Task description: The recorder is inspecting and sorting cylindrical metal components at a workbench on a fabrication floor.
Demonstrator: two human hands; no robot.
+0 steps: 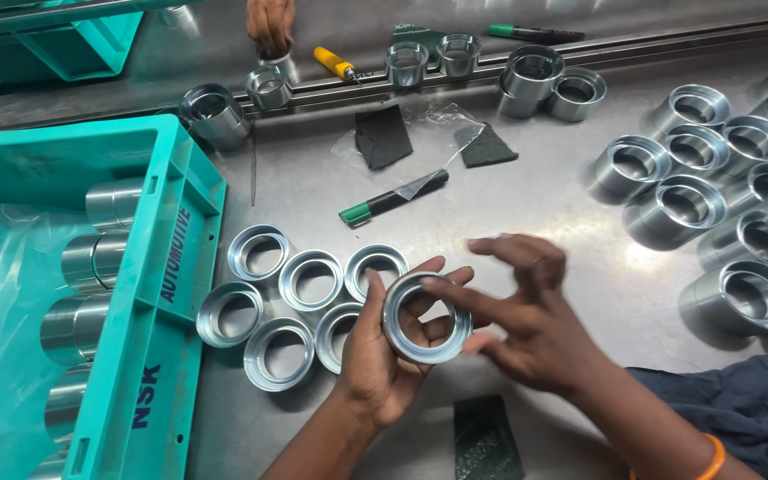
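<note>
Left hand (375,356) fingers gripped short metal ring (426,317), held tilted above worktop (526,213). Right hand (526,324) fingers spread open, index fingertip touching ring rim. Six similar rings (300,307) lay flat in cluster just left of hands. Teal crate (148,293) at far left held metal cylinders on plastic liner. Taller metal sleeves (704,204) grouped at right. Green-capped marker (393,197) and dark abrasive pads (382,135) lay beyond. Another person's hand (270,22) rested at far edge on small sleeve.
</note>
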